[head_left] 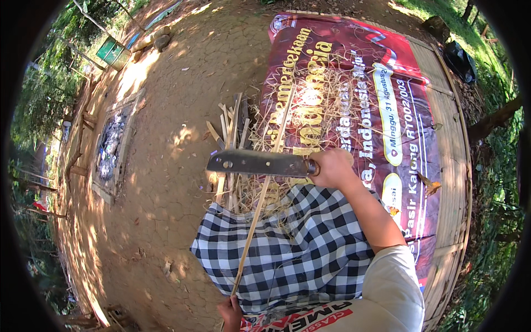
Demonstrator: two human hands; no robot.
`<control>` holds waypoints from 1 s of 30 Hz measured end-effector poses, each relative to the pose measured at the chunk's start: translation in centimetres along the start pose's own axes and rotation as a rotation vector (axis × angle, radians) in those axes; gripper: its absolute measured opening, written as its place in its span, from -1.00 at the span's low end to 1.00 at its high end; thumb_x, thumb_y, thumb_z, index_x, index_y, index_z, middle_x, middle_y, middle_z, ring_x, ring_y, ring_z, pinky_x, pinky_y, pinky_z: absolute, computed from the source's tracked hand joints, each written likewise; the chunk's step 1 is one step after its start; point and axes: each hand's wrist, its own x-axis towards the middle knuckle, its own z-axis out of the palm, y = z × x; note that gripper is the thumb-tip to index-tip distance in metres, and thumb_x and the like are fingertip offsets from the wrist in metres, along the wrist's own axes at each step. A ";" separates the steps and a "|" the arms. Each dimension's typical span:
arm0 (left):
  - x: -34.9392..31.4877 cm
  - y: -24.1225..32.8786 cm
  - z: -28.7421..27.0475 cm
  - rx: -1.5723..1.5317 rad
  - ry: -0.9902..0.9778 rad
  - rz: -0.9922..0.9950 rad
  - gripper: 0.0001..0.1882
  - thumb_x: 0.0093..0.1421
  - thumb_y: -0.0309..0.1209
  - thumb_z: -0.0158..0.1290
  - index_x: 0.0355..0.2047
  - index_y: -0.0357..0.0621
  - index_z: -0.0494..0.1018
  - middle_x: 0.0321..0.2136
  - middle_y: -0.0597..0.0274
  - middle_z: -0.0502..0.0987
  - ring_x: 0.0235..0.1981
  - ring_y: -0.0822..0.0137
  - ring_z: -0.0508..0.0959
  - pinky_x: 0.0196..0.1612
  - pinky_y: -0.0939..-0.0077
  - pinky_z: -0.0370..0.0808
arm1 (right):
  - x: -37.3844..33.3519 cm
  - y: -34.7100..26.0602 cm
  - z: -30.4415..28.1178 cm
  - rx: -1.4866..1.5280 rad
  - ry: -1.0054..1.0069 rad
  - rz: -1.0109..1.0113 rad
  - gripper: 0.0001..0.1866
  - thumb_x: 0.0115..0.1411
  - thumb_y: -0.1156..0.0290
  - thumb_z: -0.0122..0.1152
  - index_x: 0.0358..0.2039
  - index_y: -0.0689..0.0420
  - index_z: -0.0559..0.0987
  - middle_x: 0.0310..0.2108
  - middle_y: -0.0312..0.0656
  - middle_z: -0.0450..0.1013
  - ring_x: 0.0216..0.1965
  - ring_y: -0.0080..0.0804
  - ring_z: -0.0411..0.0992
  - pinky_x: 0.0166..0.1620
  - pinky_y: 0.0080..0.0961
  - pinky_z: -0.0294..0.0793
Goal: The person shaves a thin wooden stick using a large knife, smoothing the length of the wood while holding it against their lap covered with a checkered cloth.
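My right hand (333, 167) is closed around the handle of a machete (255, 163), whose wide dark blade points left. A long thin bamboo strip (251, 235) runs beneath the blade, from near my body to the far side over the shavings. Its near end is in my left hand (230, 311), closed low at the picture's bottom edge. Whether the blade touches the strip, I cannot tell. Under the strip, a black-and-white checked cloth (326, 243) covers my lap. Curly pale shavings (337, 102) lie scattered beyond the blade.
A dark red printed banner (415, 182) covers most of a bamboo platform (451, 149) on the right. Several split bamboo pieces (228, 124) lie by its left edge. Cracked bare earth (160, 232) spreads left, with a framed ash pit (113, 144) and a green drum (112, 52).
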 end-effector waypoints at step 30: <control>0.0 -2.2 -0.5 0.010 -0.104 0.024 -0.57 0.28 -0.31 -0.09 -0.67 -0.37 0.31 -0.83 0.11 0.23 -0.76 0.39 0.25 -0.67 0.32 0.15 | 1.0 6.2 0.8 -0.026 -0.159 0.359 -0.74 -0.07 0.28 0.14 -0.37 0.11 0.61 -0.45 0.07 0.53 -0.34 0.08 0.52 -0.16 -0.10 0.50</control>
